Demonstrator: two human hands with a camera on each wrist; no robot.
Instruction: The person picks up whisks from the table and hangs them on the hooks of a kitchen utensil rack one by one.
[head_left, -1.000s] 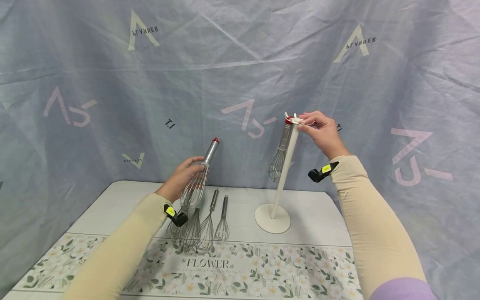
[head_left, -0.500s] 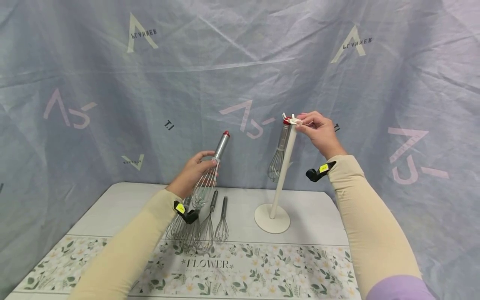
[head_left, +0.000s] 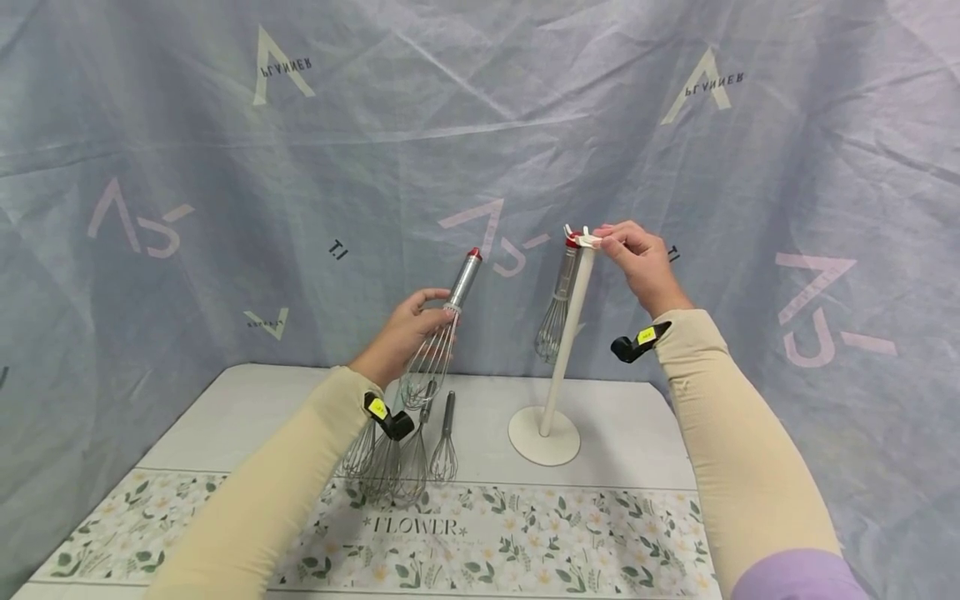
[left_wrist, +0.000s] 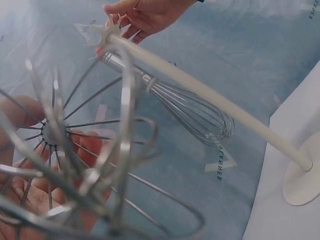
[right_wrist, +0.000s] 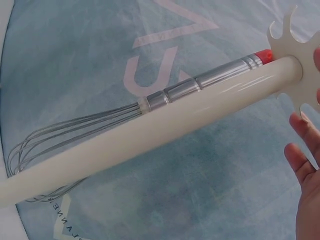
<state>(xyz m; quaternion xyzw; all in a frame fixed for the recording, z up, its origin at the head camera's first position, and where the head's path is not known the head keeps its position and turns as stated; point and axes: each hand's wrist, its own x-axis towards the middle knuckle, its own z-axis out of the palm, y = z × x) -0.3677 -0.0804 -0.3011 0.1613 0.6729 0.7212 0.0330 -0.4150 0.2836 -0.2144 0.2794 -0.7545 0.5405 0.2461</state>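
Note:
My left hand (head_left: 408, 335) grips a wire whisk (head_left: 465, 282) around its neck, the steel handle with a red cap tilted up to the right. Its wire loops (left_wrist: 127, 90) fill the near part of the left wrist view. With the fingers and thumb of my right hand (head_left: 640, 260) I pinch the hooked top (head_left: 589, 241) of a white stand (head_left: 567, 350). A second red-capped whisk (head_left: 553, 325) hangs from that top, left of the pole. In the right wrist view, the pole partly covers this hanging whisk (right_wrist: 215, 75).
Several more whisks (head_left: 444, 454) lie on the white table (head_left: 630, 433), partly hidden behind the left wrist. The stand's round base (head_left: 521, 437) rests right of them. A floral strip (head_left: 540, 533) runs along the front, and a grey-blue cloth (head_left: 420, 150) hangs behind.
My left hand has moved right and up with the whisk, away from the whisks on the table and closer to the stand. The right hand stays at the stand's top.

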